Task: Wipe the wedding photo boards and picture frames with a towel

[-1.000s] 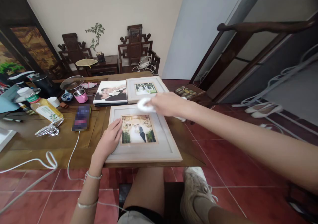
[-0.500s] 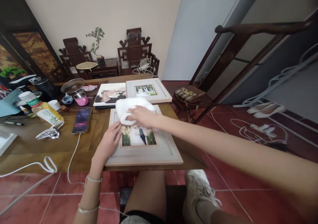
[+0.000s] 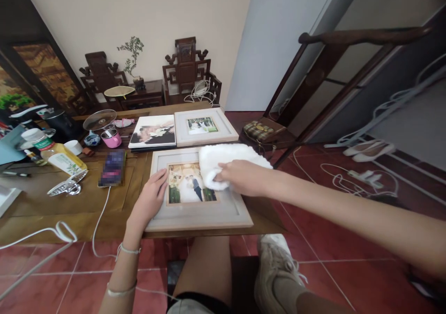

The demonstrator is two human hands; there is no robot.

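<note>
A pale wooden picture frame lies flat near the table's front edge, with a wedding photo in its middle. My left hand rests on the frame's left side, fingers stretched out and holding nothing. A fluffy white cloth covers the frame's upper right part and hangs past its right edge. My right hand grips the cloth's near side, its fingers partly sunk in the fabric.
Behind lie a second picture frame and a photo album. To the left are a phone with a cable, a hair clip, a yellow bottle and a pink mug. A wooden chair holds a plaid bag.
My right hand has wiped the cloth from the frame's upper left over to its right side, uncovering the photo's top. My left hand stays at the left side.
</note>
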